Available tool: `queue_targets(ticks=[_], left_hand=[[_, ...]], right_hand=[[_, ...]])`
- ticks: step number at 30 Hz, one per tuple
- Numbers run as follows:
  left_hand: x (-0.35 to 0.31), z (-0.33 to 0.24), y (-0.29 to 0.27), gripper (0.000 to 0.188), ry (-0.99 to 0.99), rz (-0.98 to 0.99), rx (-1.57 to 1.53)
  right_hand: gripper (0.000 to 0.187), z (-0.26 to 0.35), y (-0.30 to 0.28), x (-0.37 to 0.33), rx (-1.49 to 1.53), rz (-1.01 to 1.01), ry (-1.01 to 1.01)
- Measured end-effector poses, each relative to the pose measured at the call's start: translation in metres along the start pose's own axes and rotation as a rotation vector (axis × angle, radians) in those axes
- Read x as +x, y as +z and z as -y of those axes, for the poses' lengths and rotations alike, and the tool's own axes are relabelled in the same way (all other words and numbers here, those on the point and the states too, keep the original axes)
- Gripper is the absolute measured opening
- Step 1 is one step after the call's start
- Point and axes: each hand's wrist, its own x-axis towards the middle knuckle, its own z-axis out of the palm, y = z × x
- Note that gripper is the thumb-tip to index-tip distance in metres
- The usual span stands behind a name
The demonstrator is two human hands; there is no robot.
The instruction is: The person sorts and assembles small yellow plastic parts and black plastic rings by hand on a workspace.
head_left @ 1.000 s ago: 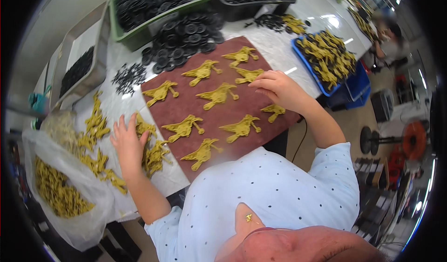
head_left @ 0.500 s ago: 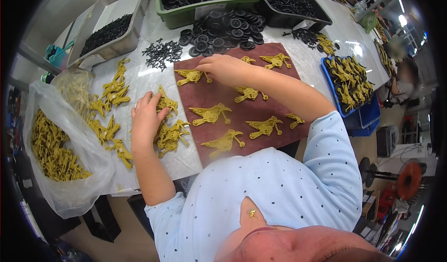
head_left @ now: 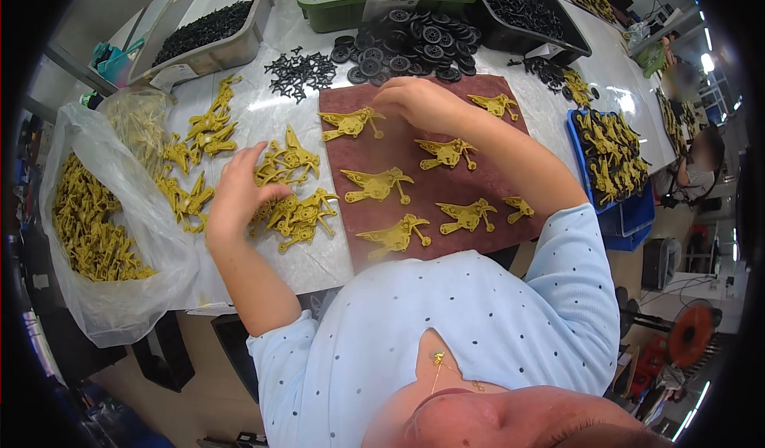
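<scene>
Resting on a heap of yellow plastic parts point(head_left: 296, 209), the left hand point(head_left: 237, 193) lies just left of the maroon mat point(head_left: 446, 181), its fingers point(head_left: 253, 158) spread loosely over the pieces and closed on none that shows. The right hand point(head_left: 424, 101) sits at the mat's far edge, palm down with its fingers curled; whether they pinch anything underneath cannot be told. Just left of that hand, on the mat's far left corner, lies one yellow bird-shaped part point(head_left: 349, 122). More of the same parts are laid out singly in rows across the mat, well apart from each other.

The mat lies on a pale counter point(head_left: 275, 109). Beyond the mat's far edge is a pile of black round wheels point(head_left: 406, 46), and to the left of that a cluster of small black star-shaped pieces point(head_left: 300, 70). Behind the wheels stands a green bin point(head_left: 382, 10) holding more black pieces. To the right of the mat a blue tray point(head_left: 610, 157) holds yellow parts. Far to the left of the mat, a clear plastic bag point(head_left: 96, 233) sags over the counter's edge, full of yellow parts.
</scene>
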Motion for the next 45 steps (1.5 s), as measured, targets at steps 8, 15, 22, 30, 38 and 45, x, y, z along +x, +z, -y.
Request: queue_targets(ticks=[8,15,22,30,38,45], left_hand=[[-0.023,-0.071,-0.003,0.117,-0.163,0.318,0.309],[-0.013,-0.049,0.008,0.111,-0.172,0.285,0.281],[-0.014,-0.015,0.017,0.083,-0.019,-0.083,0.199],[0.004,-0.015,0.009,0.064,0.001,-0.309,0.23],[0.008,-0.013,0.014,0.056,-0.008,-0.288,0.206],[0.016,-0.04,0.007,0.047,0.065,-0.228,0.224]], right_hand=[[0.019,-0.012,-0.001,-0.016,-0.04,0.013,0.039],[0.018,0.007,-0.01,-0.027,-0.049,-0.087,0.031],[0.052,0.132,-0.052,-0.087,0.483,-0.791,-1.296],[0.036,0.17,-0.079,-0.116,0.394,-0.992,-1.78],[0.036,0.169,-0.078,-0.114,0.399,-0.873,-1.775],[0.036,0.166,-0.08,-0.121,0.391,-0.846,-1.763]])
